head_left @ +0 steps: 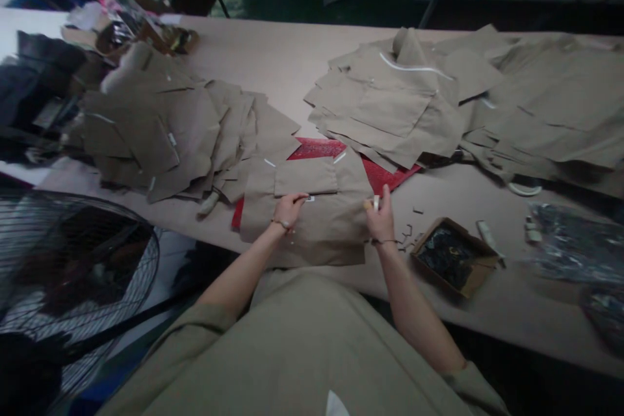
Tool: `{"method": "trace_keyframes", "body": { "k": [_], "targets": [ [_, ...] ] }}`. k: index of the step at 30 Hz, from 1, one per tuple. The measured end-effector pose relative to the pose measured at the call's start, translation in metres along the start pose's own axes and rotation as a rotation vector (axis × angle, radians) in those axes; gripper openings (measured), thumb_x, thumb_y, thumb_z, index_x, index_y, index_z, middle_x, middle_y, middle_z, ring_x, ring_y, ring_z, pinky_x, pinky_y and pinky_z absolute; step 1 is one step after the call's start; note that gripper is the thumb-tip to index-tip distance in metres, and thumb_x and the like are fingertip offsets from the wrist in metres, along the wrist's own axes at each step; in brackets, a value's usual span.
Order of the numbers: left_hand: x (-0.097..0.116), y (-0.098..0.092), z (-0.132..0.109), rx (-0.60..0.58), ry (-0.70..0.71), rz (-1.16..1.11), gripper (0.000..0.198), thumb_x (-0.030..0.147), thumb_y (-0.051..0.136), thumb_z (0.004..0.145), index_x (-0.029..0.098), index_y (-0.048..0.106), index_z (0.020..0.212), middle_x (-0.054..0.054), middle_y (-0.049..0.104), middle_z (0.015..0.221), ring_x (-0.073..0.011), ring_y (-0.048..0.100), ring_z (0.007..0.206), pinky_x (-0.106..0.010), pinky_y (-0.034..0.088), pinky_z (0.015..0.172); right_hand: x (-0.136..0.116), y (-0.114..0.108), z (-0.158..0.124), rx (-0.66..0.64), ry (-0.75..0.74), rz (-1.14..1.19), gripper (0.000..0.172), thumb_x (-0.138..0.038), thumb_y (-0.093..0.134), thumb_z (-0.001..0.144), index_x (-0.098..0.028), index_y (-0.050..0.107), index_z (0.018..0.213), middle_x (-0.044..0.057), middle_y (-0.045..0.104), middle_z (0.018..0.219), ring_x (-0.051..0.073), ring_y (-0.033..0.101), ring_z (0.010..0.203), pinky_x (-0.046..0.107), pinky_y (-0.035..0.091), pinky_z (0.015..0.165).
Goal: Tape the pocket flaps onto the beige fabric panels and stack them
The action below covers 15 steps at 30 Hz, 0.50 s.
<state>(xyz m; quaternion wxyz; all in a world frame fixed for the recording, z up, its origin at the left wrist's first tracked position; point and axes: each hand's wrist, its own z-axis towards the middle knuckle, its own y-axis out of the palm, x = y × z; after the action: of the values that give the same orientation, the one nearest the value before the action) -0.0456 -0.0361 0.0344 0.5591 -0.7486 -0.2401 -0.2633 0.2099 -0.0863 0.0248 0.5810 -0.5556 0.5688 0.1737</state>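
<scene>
A khaki fabric piece [322, 214] lies in front of me on the table, partly over a red board [385, 175]. My left hand [288, 209] rests on the fabric, fingers pinched at a small white tag near the fabric's pocket edge. My right hand [380, 218] sits at the fabric's right edge, closed round a small pale object that I cannot make out clearly.
Stacks of khaki cut pieces lie at the left [160, 130] and at the right back [439, 97]. A small cardboard box [453, 257] with dark contents stands right of my hand. Plastic bags [570, 240] lie at the far right. A floor fan [73, 260] stands at the lower left.
</scene>
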Motion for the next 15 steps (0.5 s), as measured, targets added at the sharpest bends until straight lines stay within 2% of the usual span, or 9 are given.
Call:
{"method": "trace_keyframes", "body": {
  "k": [2,5,8,11,13,15],
  "targets": [
    [-0.006,0.001,0.029,-0.118,-0.139,0.039,0.023,0.019,0.059,0.095,0.021,0.072,0.113,-0.004,0.078,0.106,-0.0172,0.07,0.1,-0.026,0.052,0.09,0.003,-0.014,0.027,0.04,-0.013,-0.299,0.061,-0.041,0.057,0.086,-0.017,0.054,0.143,0.014,0.062,0.116,0.023,0.06,0.098,0.037,0.051,0.09],
    [-0.006,0.004,0.056,-0.193,-0.249,0.173,0.032,0.024,0.069,0.089,0.019,0.064,0.121,-0.006,0.076,0.103,-0.0198,0.07,0.099,-0.028,0.052,0.087,0.006,-0.022,0.052,-0.007,0.069,-0.59,0.053,-0.04,0.06,0.087,-0.017,0.062,0.134,0.018,0.058,0.122,0.029,0.057,0.111,0.042,0.046,0.099],
    [0.0,0.011,0.069,-0.227,-0.298,0.301,0.043,0.029,0.077,0.084,0.018,0.059,0.121,-0.01,0.074,0.11,-0.0238,0.07,0.103,-0.03,0.052,0.087,0.007,-0.018,0.06,-0.075,0.147,-0.718,0.047,-0.047,0.059,0.09,-0.018,0.065,0.126,0.018,0.058,0.122,0.029,0.06,0.109,0.041,0.046,0.097],
    [0.006,0.017,0.078,-0.26,-0.329,0.413,0.049,0.028,0.079,0.081,0.015,0.058,0.122,-0.017,0.072,0.116,-0.0292,0.07,0.109,-0.033,0.053,0.087,0.005,-0.014,0.061,-0.108,0.181,-0.762,0.05,-0.054,0.061,0.089,-0.019,0.065,0.125,0.017,0.06,0.124,0.027,0.063,0.106,0.038,0.048,0.093],
    [0.009,0.017,0.083,-0.267,-0.352,0.454,0.051,0.028,0.081,0.079,0.013,0.059,0.122,-0.02,0.073,0.115,-0.0314,0.071,0.107,-0.035,0.055,0.085,0.005,-0.015,0.062,-0.131,0.182,-0.788,0.051,-0.055,0.064,0.086,-0.02,0.066,0.123,0.016,0.063,0.122,0.027,0.064,0.104,0.037,0.049,0.089],
    [0.01,0.013,0.086,-0.272,-0.372,0.474,0.059,0.035,0.088,0.071,0.012,0.062,0.119,-0.022,0.073,0.113,-0.0339,0.072,0.103,-0.037,0.056,0.083,0.006,-0.019,0.065,-0.175,0.168,-0.814,0.045,-0.054,0.065,0.085,-0.019,0.07,0.113,0.014,0.068,0.113,0.026,0.066,0.099,0.034,0.049,0.084]
  ]
}}
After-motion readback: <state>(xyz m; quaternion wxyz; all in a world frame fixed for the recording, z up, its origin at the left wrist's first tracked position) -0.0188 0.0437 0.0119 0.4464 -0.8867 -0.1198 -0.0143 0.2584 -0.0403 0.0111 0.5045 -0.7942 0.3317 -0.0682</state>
